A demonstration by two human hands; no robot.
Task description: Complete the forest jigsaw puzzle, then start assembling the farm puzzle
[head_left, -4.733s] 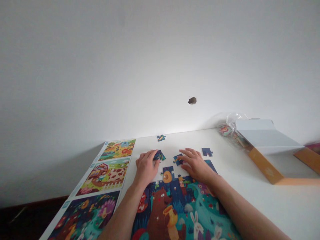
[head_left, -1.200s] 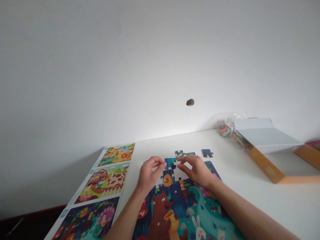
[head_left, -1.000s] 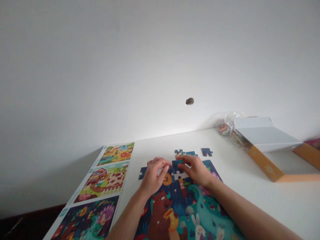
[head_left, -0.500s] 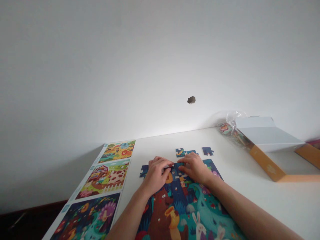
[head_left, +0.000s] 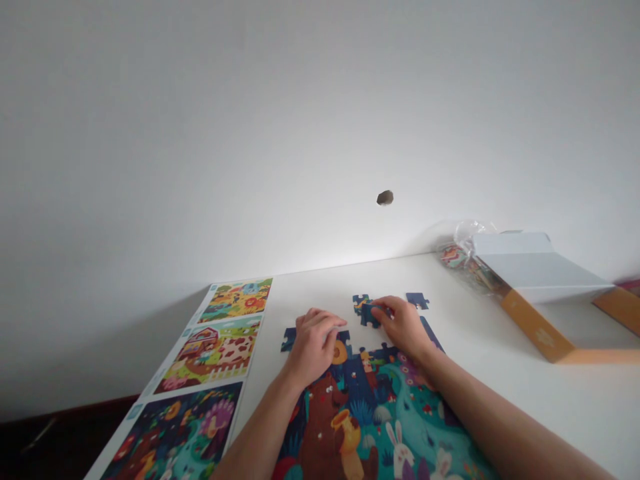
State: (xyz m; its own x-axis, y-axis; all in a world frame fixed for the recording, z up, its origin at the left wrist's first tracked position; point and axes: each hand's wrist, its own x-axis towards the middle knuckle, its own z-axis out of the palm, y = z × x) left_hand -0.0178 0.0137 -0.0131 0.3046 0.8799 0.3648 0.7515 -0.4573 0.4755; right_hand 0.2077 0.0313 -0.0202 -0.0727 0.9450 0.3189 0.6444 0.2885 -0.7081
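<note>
A partly joined puzzle (head_left: 350, 413) with a bear and rabbits lies on the white table, its far edge uneven with gaps. My left hand (head_left: 315, 340) rests on its upper left part, fingers apart, beside a dark blue piece (head_left: 289, 339). Between the fingertips of my right hand (head_left: 400, 325) is a dark blue puzzle piece (head_left: 369, 315), held above the puzzle's far edge. Just behind it is a loose patterned piece (head_left: 360, 301), partly covered. Another blue piece (head_left: 417, 301) lies farther right.
Three picture sheets (head_left: 227, 350) line the table's left side. At the right are an open orange and white box (head_left: 535, 327) and a clear plastic bag (head_left: 467, 260) with colourful contents. A wall (head_left: 300, 133) with a small hole stands behind.
My right hand has lifted a blue piece off the puzzle's far edge, uncovering a gap there. My left hand has barely moved.
</note>
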